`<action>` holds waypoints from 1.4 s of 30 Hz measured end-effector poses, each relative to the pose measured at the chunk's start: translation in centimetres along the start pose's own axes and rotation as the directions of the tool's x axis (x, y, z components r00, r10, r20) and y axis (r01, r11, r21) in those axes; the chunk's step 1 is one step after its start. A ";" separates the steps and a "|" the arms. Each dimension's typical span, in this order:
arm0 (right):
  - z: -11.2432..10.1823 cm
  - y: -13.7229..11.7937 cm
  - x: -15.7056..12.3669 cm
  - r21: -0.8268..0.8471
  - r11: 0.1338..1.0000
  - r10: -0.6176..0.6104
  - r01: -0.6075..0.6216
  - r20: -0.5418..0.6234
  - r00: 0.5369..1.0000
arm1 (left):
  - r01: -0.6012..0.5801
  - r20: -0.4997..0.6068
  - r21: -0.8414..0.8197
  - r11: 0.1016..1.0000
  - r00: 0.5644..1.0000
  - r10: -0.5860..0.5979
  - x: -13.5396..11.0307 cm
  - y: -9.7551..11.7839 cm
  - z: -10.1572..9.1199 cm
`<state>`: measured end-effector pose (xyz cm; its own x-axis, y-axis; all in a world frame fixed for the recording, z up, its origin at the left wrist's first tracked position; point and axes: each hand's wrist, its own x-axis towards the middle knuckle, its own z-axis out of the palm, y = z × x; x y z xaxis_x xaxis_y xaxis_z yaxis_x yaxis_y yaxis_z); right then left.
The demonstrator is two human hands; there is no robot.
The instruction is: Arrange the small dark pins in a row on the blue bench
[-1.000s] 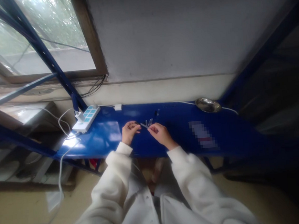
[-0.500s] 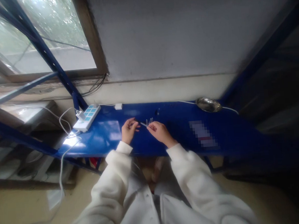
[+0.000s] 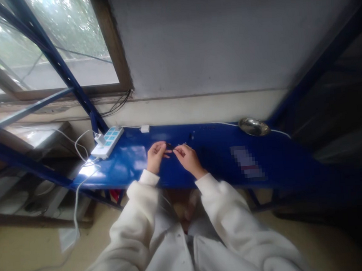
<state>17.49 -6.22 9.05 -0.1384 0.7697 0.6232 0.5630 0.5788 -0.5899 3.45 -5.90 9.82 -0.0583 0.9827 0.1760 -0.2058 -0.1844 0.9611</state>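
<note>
head view: we list 1 small dark piece (image 3: 169, 147), held between the fingertips of 2 hands, its finer detail too small to tell. left hand (image 3: 156, 157): pinched on its left end. right hand (image 3: 187, 158): pinched narrow at its right end. beneath, we note 1 blue table (image 3: 214, 166), glossy at left. on it: 1 white power strip (image 3: 108, 143) at left, 1 white adapter (image 3: 145, 129) near the back edge, 1 shiny metal dish (image 3: 254, 127) at back right. behind: 1 grey wall (image 3: 208, 41), 1 window (image 3: 80, 47) at left.
</note>
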 end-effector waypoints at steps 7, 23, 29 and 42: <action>0.6 -0.5 -0.3 0.004 1.000 0.009 -0.008 -0.041 0.999 | 0.020 -0.007 -0.019 1.000 1.000 -0.021 -0.1 0.0 0.6; 0.4 -0.8 0.1 -0.045 0.999 -0.002 0.000 -0.059 0.998 | -0.034 0.154 0.314 0.949 0.988 -0.015 0.8 2.1 0.2; -0.9 0.0 0.7 -0.080 0.997 -0.008 -0.001 -0.121 0.993 | -0.182 0.134 0.503 0.845 0.982 0.131 4.2 0.6 -0.8; -3.8 6.9 -0.8 -0.221 0.962 0.067 -0.158 -0.370 0.926 | -0.049 0.042 0.856 0.514 0.999 0.025 10.3 -5.7 -1.7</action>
<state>24.61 -3.83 6.47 0.2114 0.6522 0.7280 0.7441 0.3756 -0.5525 2.35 5.23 5.82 -0.0221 0.9778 0.2085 0.7337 -0.1258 0.6677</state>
